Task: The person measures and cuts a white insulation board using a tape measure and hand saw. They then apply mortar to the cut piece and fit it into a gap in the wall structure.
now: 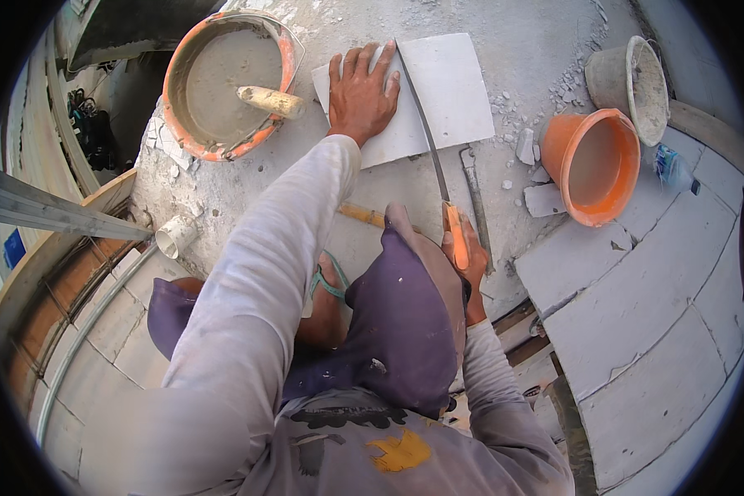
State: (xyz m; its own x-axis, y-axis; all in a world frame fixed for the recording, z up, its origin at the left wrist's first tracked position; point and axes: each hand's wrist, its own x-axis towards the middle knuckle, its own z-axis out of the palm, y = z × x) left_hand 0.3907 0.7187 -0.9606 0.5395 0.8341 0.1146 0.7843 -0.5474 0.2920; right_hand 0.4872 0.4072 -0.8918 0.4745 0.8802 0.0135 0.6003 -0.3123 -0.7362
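Note:
My left hand [364,97] lies flat, fingers apart, on a white block or board [450,87]. Just right of its fingers the long blade of a hand saw [430,136] runs across the block. My right hand [469,252] grips the saw's orange handle [456,231] beside my purple-clad knee. A dark metal bar [477,198] lies on the gritty slab right of the saw. A wooden handle [360,215] is partly hidden behind my leg.
An orange bucket of grey slurry [207,74], with a wooden-handled tool [269,102], stands upper left. Another orange bucket [612,165] and a grey bucket [645,83] sit right. Rubble [525,145], a short white pipe [175,236] and pale block surfaces [645,314] surround my sandaled foot.

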